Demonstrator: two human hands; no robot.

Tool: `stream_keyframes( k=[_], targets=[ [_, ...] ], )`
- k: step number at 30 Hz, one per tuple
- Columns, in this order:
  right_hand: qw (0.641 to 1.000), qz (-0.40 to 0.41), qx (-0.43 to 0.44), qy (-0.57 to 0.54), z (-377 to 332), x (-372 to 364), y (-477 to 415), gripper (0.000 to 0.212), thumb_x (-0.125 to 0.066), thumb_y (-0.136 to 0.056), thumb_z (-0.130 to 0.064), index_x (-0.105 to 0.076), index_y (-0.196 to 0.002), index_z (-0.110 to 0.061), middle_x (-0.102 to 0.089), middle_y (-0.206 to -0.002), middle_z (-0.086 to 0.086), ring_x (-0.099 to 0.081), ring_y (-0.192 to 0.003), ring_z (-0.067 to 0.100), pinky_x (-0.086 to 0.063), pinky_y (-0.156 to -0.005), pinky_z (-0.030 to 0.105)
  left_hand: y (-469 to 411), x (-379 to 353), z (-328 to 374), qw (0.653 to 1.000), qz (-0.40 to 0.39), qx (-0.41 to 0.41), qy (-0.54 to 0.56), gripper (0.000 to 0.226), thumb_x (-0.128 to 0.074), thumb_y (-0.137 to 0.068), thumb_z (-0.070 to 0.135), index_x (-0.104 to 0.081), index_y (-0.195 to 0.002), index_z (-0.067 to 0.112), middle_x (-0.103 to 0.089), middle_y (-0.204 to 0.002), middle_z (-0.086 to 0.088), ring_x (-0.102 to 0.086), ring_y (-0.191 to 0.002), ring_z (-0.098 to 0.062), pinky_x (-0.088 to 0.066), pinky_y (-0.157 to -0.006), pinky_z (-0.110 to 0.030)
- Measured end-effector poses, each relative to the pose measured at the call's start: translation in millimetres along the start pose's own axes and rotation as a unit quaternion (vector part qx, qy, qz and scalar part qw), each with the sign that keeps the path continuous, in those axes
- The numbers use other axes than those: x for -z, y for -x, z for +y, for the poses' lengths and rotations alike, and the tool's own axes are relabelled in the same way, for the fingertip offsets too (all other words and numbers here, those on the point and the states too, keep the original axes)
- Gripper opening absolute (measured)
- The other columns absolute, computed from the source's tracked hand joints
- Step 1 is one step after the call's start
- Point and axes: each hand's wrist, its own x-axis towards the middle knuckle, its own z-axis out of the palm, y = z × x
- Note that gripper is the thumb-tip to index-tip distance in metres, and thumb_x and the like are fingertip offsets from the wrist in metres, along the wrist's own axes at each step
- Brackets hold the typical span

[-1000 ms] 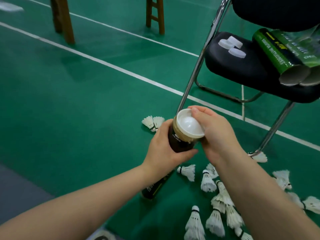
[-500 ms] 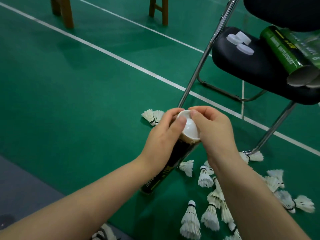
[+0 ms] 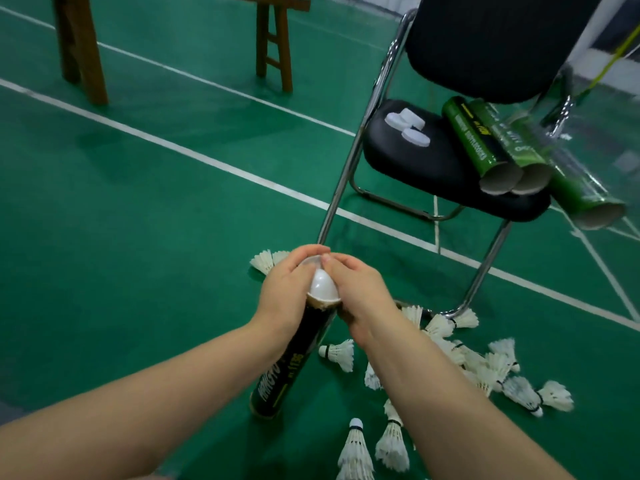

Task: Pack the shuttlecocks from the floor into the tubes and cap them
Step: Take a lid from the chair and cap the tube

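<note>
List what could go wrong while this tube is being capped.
The cap sits tilted on the tube's frayed rim; pressing with the left hand and right hand could seat it crooked or tear the rim.
The tube leans, base on the floor, and might slip onto the shuttlecocks beside it.
The green tubes overhang the chair seat and could roll off.

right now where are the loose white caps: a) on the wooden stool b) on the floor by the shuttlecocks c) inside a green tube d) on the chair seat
d: three caps lie on the black chair seat, left of the green tubes.
</note>
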Motion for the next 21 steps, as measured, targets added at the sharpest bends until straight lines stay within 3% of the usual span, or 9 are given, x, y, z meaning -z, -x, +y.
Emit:
stream_keyframes(
  k=[2, 4, 5, 7, 10, 13, 16, 18, 21],
  targets=[
    [0.993, -0.028, -0.074, 0.083, -3, 7, 11, 0.031, -0.054, -0.089, -0.047, -0.061, -0.109, -0.024, -0.061, -0.111, 0.004, -0.057, -0.101, 0.026, -0.049, -0.078, 0.041, 5, 0, -1, 0.999, -0.017, 0.019, -0.047, 0.024, -0.042, -0.091, 0.011, -0.063, -0.094, 0.024, -0.067, -0.089, -0.002, -0.06, -0.079, -0.015, -0.047, -0.063, -0.017],
    [0.982, -0.048, -0.131, 0.13, -6, 18, 23, 0.054, -0.05, -0.085, -0.061, -0.053, -0.12, -0.021, -0.05, -0.119, 0.005, -0.054, -0.107, 0.037, -0.053, -0.076, 0.05, 12, 1, -1, 0.99, -0.065, 0.059, -0.112, 0.021, -0.044, -0.09, 0.031, -0.061, -0.103, 0.029, -0.066, -0.099, 0.001, -0.06, -0.092, -0.016, -0.048, -0.079, -0.023],
    [0.98, -0.064, -0.142, 0.125, -6, 23, 31, 0.057, -0.049, -0.085, -0.062, -0.05, -0.122, -0.018, -0.047, -0.117, 0.006, -0.057, -0.101, 0.038, -0.055, -0.073, 0.05, 18, 1, 1, 0.983, -0.088, 0.086, -0.14, 0.027, -0.045, -0.085, 0.042, -0.059, -0.106, 0.032, -0.065, -0.105, 0.003, -0.059, -0.098, -0.016, -0.047, -0.082, -0.03],
    [0.982, -0.111, -0.135, 0.07, 2, 32, 48, 0.052, -0.051, -0.087, -0.057, -0.05, -0.119, -0.016, -0.049, -0.119, 0.007, -0.061, -0.094, 0.036, -0.058, -0.065, 0.042, 31, -2, 7, 0.971, -0.11, 0.122, -0.176, 0.029, -0.045, -0.087, 0.047, -0.057, -0.11, 0.033, -0.063, -0.11, 0.003, -0.057, -0.099, -0.015, -0.043, -0.071, -0.03],
    [0.986, -0.15, -0.075, 0.0, 15, 44, 70, 0.041, -0.061, -0.085, -0.045, -0.055, -0.118, -0.021, -0.055, -0.126, 0.006, -0.056, -0.114, 0.027, -0.059, -0.066, 0.032, 47, -10, 21, 0.965, -0.122, 0.108, -0.206, 0.021, -0.043, -0.094, 0.032, -0.057, -0.108, 0.027, -0.062, -0.11, -0.002, -0.056, -0.093, -0.015, -0.037, -0.062, -0.028],
    [0.985, -0.171, 0.008, 0.011, 3, 61, 94, 0.035, -0.069, -0.082, -0.029, -0.058, -0.114, -0.025, -0.065, -0.11, 0.0, -0.062, -0.105, 0.016, -0.056, -0.078, 0.031, 62, -20, 45, 0.963, -0.157, 0.073, -0.206, 0.022, -0.052, -0.087, 0.034, -0.058, -0.107, 0.025, -0.063, -0.108, -0.005, -0.058, -0.091, -0.018, -0.039, -0.064, -0.028],
    [0.974, -0.193, 0.094, 0.075, -23, 83, 126, 0.041, -0.074, -0.078, -0.018, -0.058, -0.114, -0.028, -0.069, -0.101, -0.002, -0.066, -0.096, 0.013, -0.055, -0.085, 0.035, 80, -33, 74, 0.962, -0.2, 0.011, -0.184, 0.035, -0.062, -0.07, 0.04, -0.058, -0.104, 0.034, -0.066, -0.106, -0.002, -0.062, -0.097, -0.019, -0.049, -0.076, -0.032],
    [0.965, -0.188, 0.145, 0.111, -41, 97, 151, 0.045, -0.076, -0.075, -0.012, -0.057, -0.112, -0.028, -0.069, -0.096, -0.003, -0.067, -0.091, 0.012, -0.056, -0.086, 0.037, 98, -42, 94, 0.959, -0.213, -0.041, -0.18, 0.041, -0.065, -0.062, 0.041, -0.057, -0.103, 0.04, -0.067, -0.103, 0.003, -0.063, -0.095, -0.016, -0.052, -0.082, -0.033],
    [0.952, -0.174, 0.217, 0.127, -63, 114, 189, 0.057, -0.08, -0.061, -0.011, -0.058, -0.11, -0.03, -0.071, -0.096, -0.004, -0.07, -0.086, 0.011, -0.058, -0.077, 0.032, 123, -56, 122, 0.953, -0.206, -0.132, -0.181, 0.045, -0.068, -0.058, 0.04, -0.058, -0.101, 0.045, -0.067, -0.098, 0.01, -0.063, -0.09, -0.01, -0.054, -0.076, -0.028]
  ],
)
